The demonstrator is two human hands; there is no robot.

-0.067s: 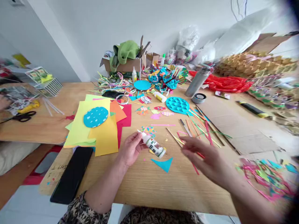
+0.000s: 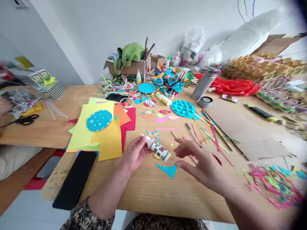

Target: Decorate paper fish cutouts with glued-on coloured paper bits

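Note:
My left hand (image 2: 137,151) is closed around the nozzle end of a white glue bottle (image 2: 159,149), which lies tilted with its base toward the right. To the bottle's right hovers my right hand (image 2: 198,161), fingers apart and holding nothing. A blue paper scrap (image 2: 169,171) lies just below the bottle, and tiny coloured paper bits (image 2: 153,134) are scattered above it. Paper fish (image 2: 165,117) rest farther back. The blue dotted oval (image 2: 99,120) sits on yellow paper (image 2: 82,134) to the left.
A black phone (image 2: 74,180) lies at the table's left edge. Paper strips (image 2: 217,139) and a pen (image 2: 193,133) are on the right, below a blue scalloped oval (image 2: 183,108). A steel flask (image 2: 203,84) stands at the back. At far left, another person's hand (image 2: 4,105) is beside scissors (image 2: 26,119).
My right hand has moved left toward the base of the glue bottle, fingers still apart. My left hand keeps its grip on the bottle.

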